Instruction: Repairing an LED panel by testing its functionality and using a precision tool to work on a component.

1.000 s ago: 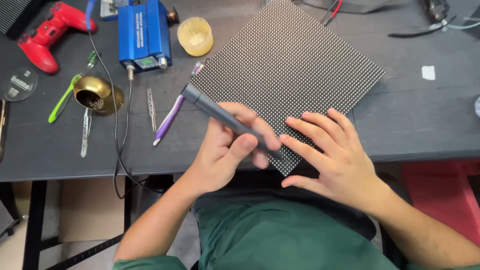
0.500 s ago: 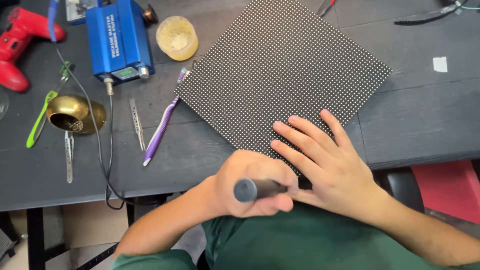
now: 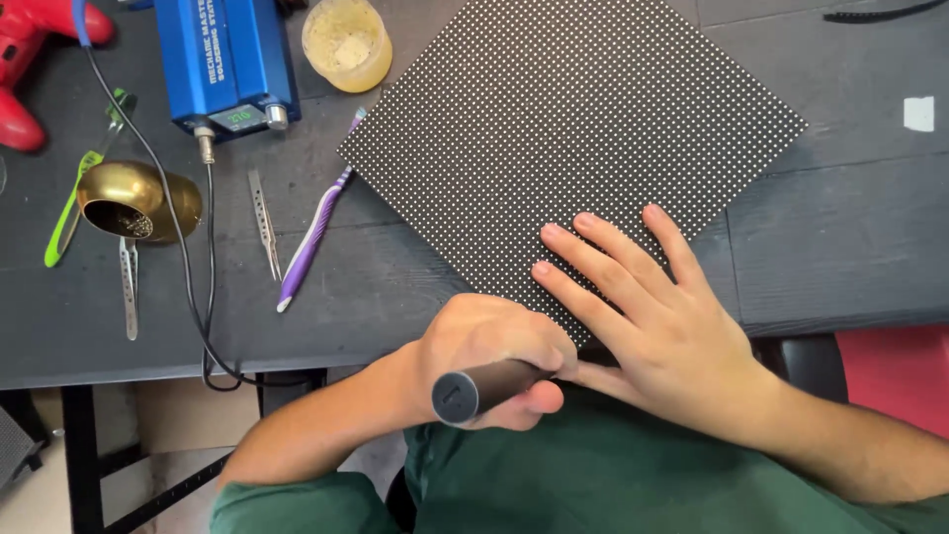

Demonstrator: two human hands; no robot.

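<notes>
A square black panel (image 3: 573,129) covered in a grid of small dots lies turned like a diamond on the dark table (image 3: 850,227). My right hand (image 3: 643,307) rests flat on the panel's near corner, fingers spread. My left hand (image 3: 494,356) is closed around a dark cylindrical pen-shaped tool (image 3: 474,391). The tool's butt end points toward the camera and its tip is hidden under my fingers at the panel's near corner.
On the left of the table are a blue box-shaped station (image 3: 222,59) with a cable, a brass bowl (image 3: 129,198), two metal tweezers (image 3: 262,222), a purple toothbrush (image 3: 311,232), a green tool (image 3: 74,198), a red object (image 3: 25,69) and a yellowish round jar (image 3: 346,44).
My left hand swung the tool from lying across the panel to pointing its butt at the camera, and came back to the table's near edge. The view moved closer.
</notes>
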